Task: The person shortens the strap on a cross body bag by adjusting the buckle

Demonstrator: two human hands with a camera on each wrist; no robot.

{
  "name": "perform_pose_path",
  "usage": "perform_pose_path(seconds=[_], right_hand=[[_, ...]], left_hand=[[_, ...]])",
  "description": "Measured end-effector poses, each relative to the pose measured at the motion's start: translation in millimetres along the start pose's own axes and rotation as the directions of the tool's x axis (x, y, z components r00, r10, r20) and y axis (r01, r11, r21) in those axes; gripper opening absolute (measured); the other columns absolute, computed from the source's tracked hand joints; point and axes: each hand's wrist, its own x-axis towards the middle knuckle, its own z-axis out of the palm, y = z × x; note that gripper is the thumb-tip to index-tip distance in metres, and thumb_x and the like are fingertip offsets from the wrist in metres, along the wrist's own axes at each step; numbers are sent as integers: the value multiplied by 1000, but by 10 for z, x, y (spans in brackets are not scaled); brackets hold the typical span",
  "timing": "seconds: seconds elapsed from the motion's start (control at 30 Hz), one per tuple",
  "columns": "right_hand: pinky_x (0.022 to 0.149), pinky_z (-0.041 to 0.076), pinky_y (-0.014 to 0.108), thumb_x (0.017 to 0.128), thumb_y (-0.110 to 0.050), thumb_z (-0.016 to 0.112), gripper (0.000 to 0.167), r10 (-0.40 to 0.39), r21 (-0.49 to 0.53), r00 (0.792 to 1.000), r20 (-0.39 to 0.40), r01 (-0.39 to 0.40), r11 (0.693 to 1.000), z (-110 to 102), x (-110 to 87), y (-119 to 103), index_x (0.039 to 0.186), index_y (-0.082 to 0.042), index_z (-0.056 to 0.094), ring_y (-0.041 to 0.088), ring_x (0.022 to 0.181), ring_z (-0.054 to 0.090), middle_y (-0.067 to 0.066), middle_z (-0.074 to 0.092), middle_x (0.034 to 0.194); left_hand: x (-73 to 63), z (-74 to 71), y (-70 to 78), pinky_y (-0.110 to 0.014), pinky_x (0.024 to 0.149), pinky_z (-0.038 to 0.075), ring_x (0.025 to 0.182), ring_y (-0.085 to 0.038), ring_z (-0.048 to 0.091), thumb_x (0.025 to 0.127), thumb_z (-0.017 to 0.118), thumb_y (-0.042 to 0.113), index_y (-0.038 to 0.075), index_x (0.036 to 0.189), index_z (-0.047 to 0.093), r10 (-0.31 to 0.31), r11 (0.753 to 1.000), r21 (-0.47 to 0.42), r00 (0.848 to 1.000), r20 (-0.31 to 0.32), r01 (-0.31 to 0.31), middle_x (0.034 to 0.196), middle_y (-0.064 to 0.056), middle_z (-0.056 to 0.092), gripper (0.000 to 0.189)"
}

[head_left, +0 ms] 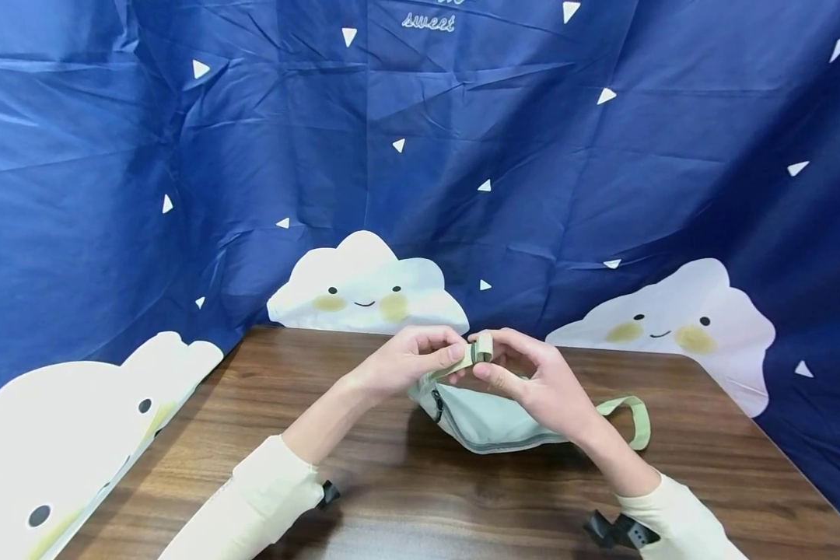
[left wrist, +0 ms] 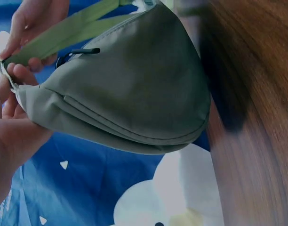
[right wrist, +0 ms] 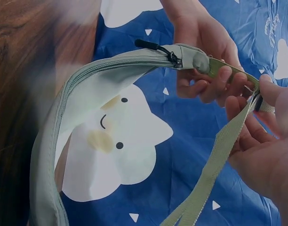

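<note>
A pale grey-green sling bag (head_left: 497, 420) with a curved zipper hangs at its near-left end from my raised hands, its body low over the table. My left hand (head_left: 420, 359) pinches the light green webbing strap (head_left: 485, 344) close to the bag's end. Facing it, my right hand (head_left: 542, 381) pinches the same strap at a small dark slider buckle (head_left: 477, 354), thumb and fingertips on either side. In the right wrist view, a loose length of strap (right wrist: 212, 174) drops from the buckle. A black zipper pull (right wrist: 146, 44) sticks out near the bag's end.
The brown wood-grain table (head_left: 364, 482) lies beneath. A loop of strap (head_left: 640, 424) rests on it at the right, beyond my right forearm. A blue curtain (head_left: 420, 187) with white triangles and smiling clouds hangs behind. Black wrist mounts (head_left: 619, 531) sit at both sleeves.
</note>
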Motion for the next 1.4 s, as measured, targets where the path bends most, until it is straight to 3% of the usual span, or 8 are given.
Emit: perform_pose_path(seconds=[0.2, 0.43, 0.53, 0.67, 0.8, 1.07, 1.23, 1.4], right_hand=[[74, 55, 30, 88, -1, 79, 31, -49, -33, 999, 2, 49, 998, 11, 11, 14, 113, -16, 69, 21, 83, 67, 2, 69, 112], [69, 50, 26, 78, 10, 82, 36, -266, -165, 962, -57, 253, 953, -13, 46, -87, 103, -12, 71, 16, 81, 58, 1, 67, 96], [68, 48, 24, 76, 15, 81, 35, -288, -173, 954, -79, 271, 947, -25, 44, -182, 101, -6, 71, 16, 81, 57, 3, 66, 93], [70, 50, 25, 78, 16, 79, 35, -223, -123, 972, -73, 214, 969, -35, 12, -181, 106, -3, 72, 17, 81, 61, 6, 68, 99], [75, 55, 29, 84, 10, 78, 38, -116, -44, 993, -33, 115, 992, -24, -17, -54, 117, -7, 71, 21, 87, 68, 5, 69, 110], [86, 55, 38, 88, 4, 77, 30, -44, 65, 999, 29, 42, 997, 21, -16, 24, 112, -12, 71, 30, 101, 69, 6, 67, 121], [84, 56, 36, 87, 0, 79, 31, -18, 34, 999, 35, 17, 999, -3, -8, 47, 113, -15, 71, 27, 98, 70, 3, 68, 119], [73, 54, 29, 84, -5, 84, 31, -73, -122, 997, 18, 75, 990, -87, 16, 60, 109, -18, 70, 19, 82, 64, -1, 66, 98]], left_hand=[[0, 54, 8, -30, 71, 48, 77, -23, 56, 105, 59, 15, 1, 100, 67, -13, 1000, -23, 1000, -19, 12, 85, -25, 57, 17], [-5, -60, -18, -40, 97, 48, 100, -28, 64, 107, 56, 28, 5, 109, 67, -132, 991, 29, 985, 112, 129, 98, -18, 68, 26], [-16, -129, -40, -35, 91, 47, 101, -26, 63, 106, 58, 30, 7, 107, 67, -164, 984, 83, 979, 118, 155, 98, -20, 69, 25], [-16, -146, -56, -31, 78, 44, 93, -25, 58, 104, 62, 27, 3, 105, 67, -139, 988, 82, 985, 106, 131, 94, -26, 66, 25], [-2, -93, -42, -31, 78, 46, 89, -25, 59, 103, 63, 24, 4, 103, 67, -83, 995, 62, 992, 95, 78, 88, -20, 66, 21], [1, 9, 0, -31, 80, 47, 87, -23, 59, 104, 61, 17, 3, 96, 65, -45, 999, 13, 996, 75, 44, 83, -12, 66, 17], [-12, 36, 17, -29, 76, 46, 84, -22, 58, 104, 62, 23, 4, 96, 68, -69, 997, 32, 997, 24, 68, 81, -10, 64, 21], [-14, 47, 35, -38, 78, 49, 81, -25, 59, 102, 63, 29, 4, 96, 69, -52, 997, 50, 996, -66, 56, 78, -11, 62, 26]])
